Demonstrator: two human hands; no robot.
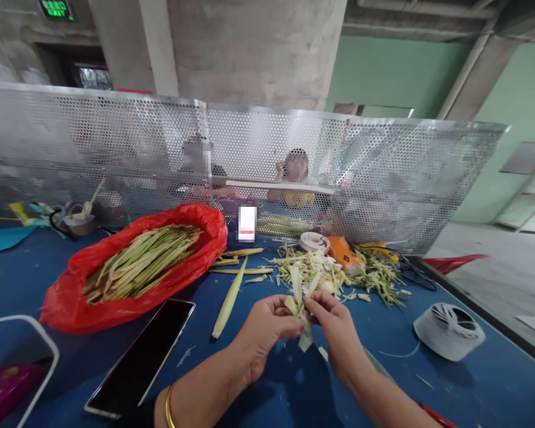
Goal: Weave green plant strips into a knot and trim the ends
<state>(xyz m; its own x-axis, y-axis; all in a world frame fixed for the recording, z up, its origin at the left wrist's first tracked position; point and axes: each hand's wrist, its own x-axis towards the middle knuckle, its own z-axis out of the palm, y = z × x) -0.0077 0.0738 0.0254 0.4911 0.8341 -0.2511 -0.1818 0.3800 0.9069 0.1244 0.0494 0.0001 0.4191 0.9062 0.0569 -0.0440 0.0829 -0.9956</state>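
Observation:
Pale green leaf strips (296, 291), folded or knotted together, are pinched between both my hands over the blue table. My left hand (271, 321), with a gold bangle at its wrist, grips the bundle from the left, thumb and fingers closed on it. From the right, the thumb and index finger of my right hand (330, 315) press on the same strips. Flat strip ends stick up above my fingers and hang below them. Just beyond lies a heap of cut leaf scraps (312, 267). One long pale husk leaf (230, 303) rests to the left.
A red plastic bag (129, 315) full of long leaves stands left, beside a large black phone or tablet (140, 359). At right sits a spool of white cord (448, 333). Tape roll (314, 242) and orange packet (341, 252) lie behind the scraps. A perforated metal screen (258, 142) borders the table; people sit beyond.

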